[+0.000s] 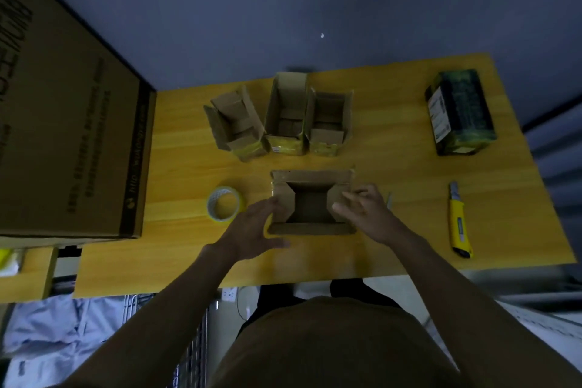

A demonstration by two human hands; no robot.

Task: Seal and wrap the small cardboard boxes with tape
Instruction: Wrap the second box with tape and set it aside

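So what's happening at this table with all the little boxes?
A person is folding the flaps of a small open cardboard box, left hand and right hand on either side. A tape roll waits beside it, untouched. Three more open boxes stand behind, and a yellow utility knife lies to the right.

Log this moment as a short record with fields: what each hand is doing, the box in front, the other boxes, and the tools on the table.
left hand: on left side of the front box, near its side flap
right hand: on its right side, fingers at the right flap
front box: top open, side flaps partly folded in
other boxes: three open boxes in a row behind it
tape roll: left of front box, untouched
utility knife: yellow, at right, untouched
wrapped package: far right
table: yellow wood
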